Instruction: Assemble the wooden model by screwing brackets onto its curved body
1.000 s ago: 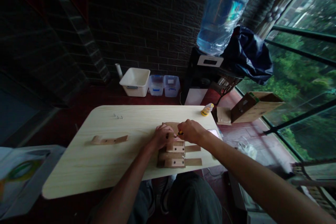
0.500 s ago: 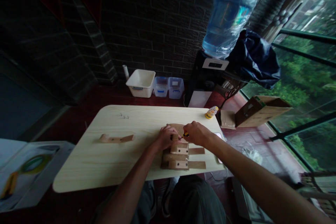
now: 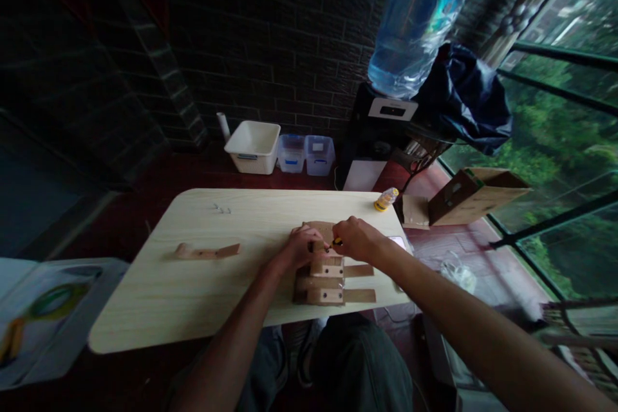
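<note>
A flat brown piece [image 3: 302,283], wood or cardboard, lies near the table's front edge with several strips across it. Dark round fasteners [image 3: 333,270] dot the nearer strips, and two strip ends stick out to the right. My left hand [image 3: 300,246] is closed on a brown strip [image 3: 318,246] at the far part of this piece. In my right hand [image 3: 358,238], closed, is a small screwdriver [image 3: 337,242] with a yellow and black handle. Its tip points left toward a dark fastener by my left fingertips; whether it touches is too small to tell.
On the pale table [image 3: 140,296], a loose brown strip [image 3: 207,252] lies left and small metal pieces [image 3: 222,208] lie farther back. A yellow-lidded clear container [image 3: 385,199] stands at the back right. A phone-like white object [image 3: 398,242] is partly behind my right forearm. Bins [image 3: 253,148] stand beyond.
The whole view has shifted slightly. Both hands stay at the same strip, with the screwdriver turned a little and more of it showing.
</note>
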A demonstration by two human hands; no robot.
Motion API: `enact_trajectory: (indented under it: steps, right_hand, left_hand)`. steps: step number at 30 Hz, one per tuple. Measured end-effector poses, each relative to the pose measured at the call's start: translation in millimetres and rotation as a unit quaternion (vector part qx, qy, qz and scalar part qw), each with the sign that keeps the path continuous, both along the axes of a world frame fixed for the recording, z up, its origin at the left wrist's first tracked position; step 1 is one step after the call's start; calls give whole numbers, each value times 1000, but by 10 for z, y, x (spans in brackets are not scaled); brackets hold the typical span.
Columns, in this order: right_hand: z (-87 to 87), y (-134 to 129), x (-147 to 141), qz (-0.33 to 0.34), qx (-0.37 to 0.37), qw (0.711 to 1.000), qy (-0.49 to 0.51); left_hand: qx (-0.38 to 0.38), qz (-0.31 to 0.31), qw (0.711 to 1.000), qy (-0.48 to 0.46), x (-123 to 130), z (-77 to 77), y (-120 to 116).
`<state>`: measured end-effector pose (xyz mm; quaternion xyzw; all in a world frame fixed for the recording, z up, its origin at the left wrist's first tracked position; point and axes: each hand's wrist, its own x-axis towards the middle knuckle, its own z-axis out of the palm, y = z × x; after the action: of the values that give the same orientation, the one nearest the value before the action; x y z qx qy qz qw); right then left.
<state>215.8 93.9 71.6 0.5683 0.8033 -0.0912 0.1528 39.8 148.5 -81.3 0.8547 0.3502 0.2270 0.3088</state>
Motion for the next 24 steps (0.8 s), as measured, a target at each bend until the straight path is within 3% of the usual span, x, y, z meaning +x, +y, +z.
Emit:
enact_trajectory:
  steps: [8,17,24]
  right_hand:
    - [20,-57,-49,-7,11,1000,-1]
    - [74,-69,-59,-6,10,1000,-7]
    - [78,-52,-82,2,8,1000,-16]
  left_hand:
    - [0,24,1000,17,-6,67,-77]
    - [13,15,1000,-11,-16,-35,-42]
    - [10,17,1000,0,0,34,-35]
